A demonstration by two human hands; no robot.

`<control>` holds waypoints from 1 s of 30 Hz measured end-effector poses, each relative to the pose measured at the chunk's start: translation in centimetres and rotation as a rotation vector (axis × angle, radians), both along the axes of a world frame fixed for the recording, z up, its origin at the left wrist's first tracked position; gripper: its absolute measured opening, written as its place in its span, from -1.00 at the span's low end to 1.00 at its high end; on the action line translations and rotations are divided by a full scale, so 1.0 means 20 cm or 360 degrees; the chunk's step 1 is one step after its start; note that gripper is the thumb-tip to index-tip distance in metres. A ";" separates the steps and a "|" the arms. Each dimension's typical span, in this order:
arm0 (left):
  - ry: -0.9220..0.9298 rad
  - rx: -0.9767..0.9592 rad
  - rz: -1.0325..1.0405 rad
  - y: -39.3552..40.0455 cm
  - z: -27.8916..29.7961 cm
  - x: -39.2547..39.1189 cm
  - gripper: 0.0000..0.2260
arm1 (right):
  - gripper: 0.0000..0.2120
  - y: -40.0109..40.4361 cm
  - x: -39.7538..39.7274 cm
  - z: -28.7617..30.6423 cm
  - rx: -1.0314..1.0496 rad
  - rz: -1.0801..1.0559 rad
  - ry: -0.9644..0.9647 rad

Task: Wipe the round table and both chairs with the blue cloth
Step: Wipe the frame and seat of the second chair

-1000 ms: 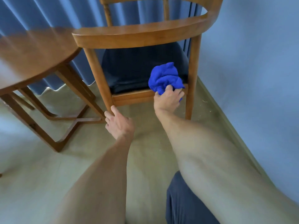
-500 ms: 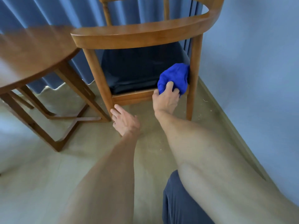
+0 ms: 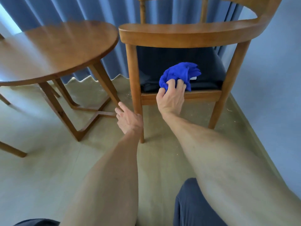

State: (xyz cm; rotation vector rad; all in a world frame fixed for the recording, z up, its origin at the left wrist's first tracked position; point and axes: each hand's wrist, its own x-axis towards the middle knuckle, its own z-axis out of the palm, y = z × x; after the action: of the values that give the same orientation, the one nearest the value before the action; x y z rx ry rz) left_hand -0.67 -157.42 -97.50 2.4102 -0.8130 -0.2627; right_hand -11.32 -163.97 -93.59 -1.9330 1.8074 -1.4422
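A wooden armchair (image 3: 184, 35) with a dark seat cushion (image 3: 162, 66) stands in front of me. My right hand (image 3: 171, 98) is shut on the crumpled blue cloth (image 3: 177, 74) and presses it onto the cushion's front edge, just above the wooden seat rail. My left hand (image 3: 128, 119) is lower, its fingers spread against the chair's front left leg (image 3: 134, 75); it holds nothing. The round wooden table (image 3: 53, 49) stands to the left, close to the chair's armrest.
Blue curtains (image 3: 73, 10) hang behind the table and chair, and a pale wall (image 3: 268, 79) runs close along the chair's right side. Legs of another chair (image 3: 13, 150) show at the far left. My knee in dark fabric (image 3: 192, 206) is at the bottom.
My right hand has slid the cloth left along the seat's front edge, away from the right leg. My left hand has come up against the front left leg. The view has shifted.
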 end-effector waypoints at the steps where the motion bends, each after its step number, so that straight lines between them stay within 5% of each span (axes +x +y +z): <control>1: 0.0008 -0.0008 -0.0011 -0.01 0.00 -0.01 -0.28 | -0.83 -0.02 0.01 0.02 -0.0005 -0.0020 0.0024; 7: 0.0028 -0.0038 -0.0128 -0.08 -0.04 -0.08 -0.30 | -0.79 -0.18 0.08 0.27 -0.0143 0.0455 0.0078; 11: 0.0062 -0.0028 -0.0137 -0.07 -0.08 -0.07 -0.31 | -0.72 -0.23 0.19 0.40 0.0105 0.0944 0.0515; 22: 0.0146 0.0222 -0.0116 0.11 -0.11 0.00 -0.31 | -0.78 -0.19 0.30 0.23 0.0128 0.0620 0.0431; 30: 0.0054 0.0108 -0.0201 0.11 0.01 -0.17 -0.32 | -0.62 -0.09 -0.10 0.12 0.0060 0.0413 0.0420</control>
State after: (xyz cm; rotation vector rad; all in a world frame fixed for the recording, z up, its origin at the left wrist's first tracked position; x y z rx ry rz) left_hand -4.12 -155.14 -97.24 2.4131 -0.9568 -0.3853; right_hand -13.35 -165.75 -91.23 -2.3265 1.5854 -1.1088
